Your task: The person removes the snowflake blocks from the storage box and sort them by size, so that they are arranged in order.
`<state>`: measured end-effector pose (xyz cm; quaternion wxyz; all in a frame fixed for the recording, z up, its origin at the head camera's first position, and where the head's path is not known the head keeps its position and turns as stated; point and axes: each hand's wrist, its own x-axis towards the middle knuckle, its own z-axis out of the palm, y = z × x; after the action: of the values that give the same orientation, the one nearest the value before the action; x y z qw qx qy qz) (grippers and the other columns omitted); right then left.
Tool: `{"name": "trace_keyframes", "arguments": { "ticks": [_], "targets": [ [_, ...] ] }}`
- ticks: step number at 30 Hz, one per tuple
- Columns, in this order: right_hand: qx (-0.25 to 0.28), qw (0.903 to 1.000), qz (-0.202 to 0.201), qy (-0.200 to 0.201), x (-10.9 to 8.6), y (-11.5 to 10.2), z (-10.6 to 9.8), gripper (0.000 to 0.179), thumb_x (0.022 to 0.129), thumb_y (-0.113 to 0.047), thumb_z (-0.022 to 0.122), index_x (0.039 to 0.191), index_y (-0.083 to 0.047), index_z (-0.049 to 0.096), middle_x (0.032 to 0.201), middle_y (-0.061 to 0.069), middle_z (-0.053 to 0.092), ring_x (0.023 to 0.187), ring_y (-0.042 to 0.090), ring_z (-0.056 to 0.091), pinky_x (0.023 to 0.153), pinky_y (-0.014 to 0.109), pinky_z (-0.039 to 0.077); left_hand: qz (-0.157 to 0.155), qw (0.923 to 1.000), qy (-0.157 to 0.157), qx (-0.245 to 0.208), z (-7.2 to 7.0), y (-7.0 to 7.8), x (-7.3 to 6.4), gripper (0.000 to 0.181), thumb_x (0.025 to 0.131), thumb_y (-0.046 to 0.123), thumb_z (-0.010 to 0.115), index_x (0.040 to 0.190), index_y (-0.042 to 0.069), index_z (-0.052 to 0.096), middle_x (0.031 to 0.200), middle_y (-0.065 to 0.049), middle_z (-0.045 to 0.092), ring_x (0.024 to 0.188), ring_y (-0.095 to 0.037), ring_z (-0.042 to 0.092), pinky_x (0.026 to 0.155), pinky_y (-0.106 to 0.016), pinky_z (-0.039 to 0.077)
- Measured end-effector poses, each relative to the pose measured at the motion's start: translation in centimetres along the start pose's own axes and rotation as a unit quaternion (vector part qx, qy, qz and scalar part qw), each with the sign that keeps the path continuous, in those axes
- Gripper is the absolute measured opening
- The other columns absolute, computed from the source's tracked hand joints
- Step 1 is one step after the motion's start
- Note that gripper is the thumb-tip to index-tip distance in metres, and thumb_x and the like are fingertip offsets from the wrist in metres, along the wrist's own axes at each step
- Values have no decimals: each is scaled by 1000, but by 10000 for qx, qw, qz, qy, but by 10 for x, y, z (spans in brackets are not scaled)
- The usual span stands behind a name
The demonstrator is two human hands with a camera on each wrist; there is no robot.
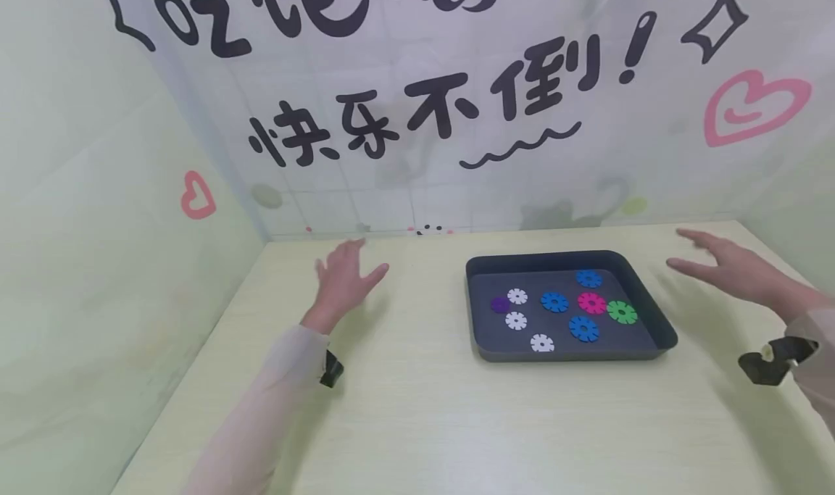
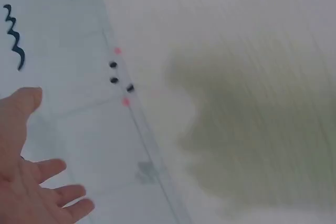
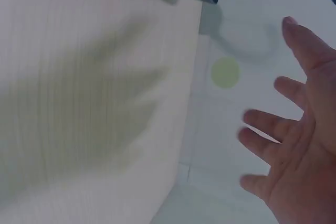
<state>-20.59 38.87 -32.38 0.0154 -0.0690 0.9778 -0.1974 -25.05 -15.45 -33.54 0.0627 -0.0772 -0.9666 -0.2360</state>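
A dark grey tray stands right of centre on the table in the head view. On its floor lie flat notched discs: a pink disc, a green disc, a purple disc, blue discs such as this blue disc, and white discs such as this white disc. My left hand hovers over the table, left of the tray and apart from it, fingers spread. To the tray's right, my right hand is likewise raised, thumb apart from the fingers. Neither hand holds anything.
The pale wood-grain table meets a white back wall with black lettering and drawings. A side wall bounds the left, another the right. Each wrist carries a dark mount, such as the right wrist mount.
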Motion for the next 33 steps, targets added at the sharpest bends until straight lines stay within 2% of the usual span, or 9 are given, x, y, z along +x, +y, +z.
{"name": "trace_keyframes", "arguments": {
  "ticks": [2,4,8,11,14,19,24,28,33],
  "targets": [
    [365,9989,-223,-198,-3,-6,5,65,93,-33,51,137,8,27,119,40,43,107,55,41,79,60,37,284,9978,-84,-587,5,22,0,53,89,36,58,130,5,45,131,-15,45,120,-32,41,100,-51,26],
    [607,9968,-442,-259,-6,-12,13,55,92,-26,56,131,8,39,107,33,56,98,48,53,73,49,46,547,9912,-292,-1174,13,44,1,38,88,25,61,120,4,54,118,-12,56,107,-27,53,91,-40,40],
    [766,9946,-664,-225,-12,-19,28,43,87,-19,64,119,6,54,93,14,65,82,25,63,64,31,49,980,9731,-879,-1892,31,88,7,26,86,15,64,110,5,61,102,-6,63,89,-18,60,76,-26,48],
    [805,9939,-723,-204,-15,-20,35,38,84,-16,67,114,6,58,89,9,65,76,15,62,61,26,48,1307,9615,-1323,-2024,45,119,14,25,85,13,65,109,5,62,96,-4,64,84,-13,60,71,-21,48],
    [846,9931,-805,-132,-18,-17,40,36,81,-11,69,110,8,59,87,9,65,73,10,62,60,26,49,1551,9514,-1714,-2035,59,145,22,25,84,13,66,108,5,62,92,-2,64,82,-9,59,70,-18,47],
    [919,9914,-931,21,-19,-13,44,36,78,-5,70,109,10,59,87,13,65,72,1,59,59,25,49,1822,9327,-2294,-2104,80,178,35,24,85,13,66,107,4,64,90,0,64,78,-7,58,68,-17,46],
    [985,9908,-931,-24,-17,-13,45,38,78,-5,70,110,12,58,88,12,64,72,13,63,60,25,50,1893,9187,-2782,-2068,98,199,44,23,85,11,65,106,2,65,87,1,62,75,-8,57,66,-17,45],
    [1017,9910,-862,-150,-15,-15,45,40,79,-5,70,112,12,56,89,12,64,73,19,64,60,25,49,1816,9195,-3062,-1667,111,211,49,25,84,13,67,107,3,65,88,1,62,74,-9,56,66,-18,43],
    [1069,9907,-802,-255,-13,-17,44,41,78,-4,70,113,13,56,89,11,64,73,18,64,60,25,50,1583,9343,-3066,-900,126,218,53,26,81,17,71,106,9,67,97,2,63,79,-7,55,71,-18,43]
  ]
}}
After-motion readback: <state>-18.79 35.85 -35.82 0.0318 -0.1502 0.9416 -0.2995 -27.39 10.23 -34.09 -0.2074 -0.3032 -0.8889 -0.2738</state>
